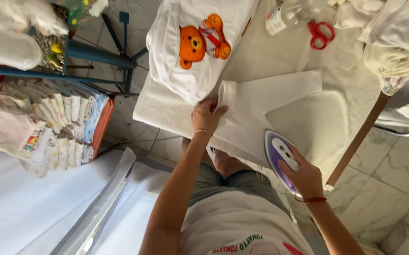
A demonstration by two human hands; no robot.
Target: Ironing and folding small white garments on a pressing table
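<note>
A small white long-sleeved garment (pixel 261 101) lies spread on a table covered with a white towel (pixel 308 127). My left hand (pixel 205 114) presses down on the garment's near left edge, fingers gripping the cloth. My right hand (pixel 303 177) grips the handle of a purple and white iron (pixel 279 153), which rests on the garment's near right corner. A white garment with an orange bear print (pixel 196 45) lies folded at the table's far left.
Red scissors (pixel 318 33) and a clear bottle (pixel 287 14) sit at the far side. Pale clothes (pixel 393 42) are piled at the far right. A stack of folded baby clothes (pixel 44 123) fills an orange basket at left. The floor is marble tile (pixel 393 174).
</note>
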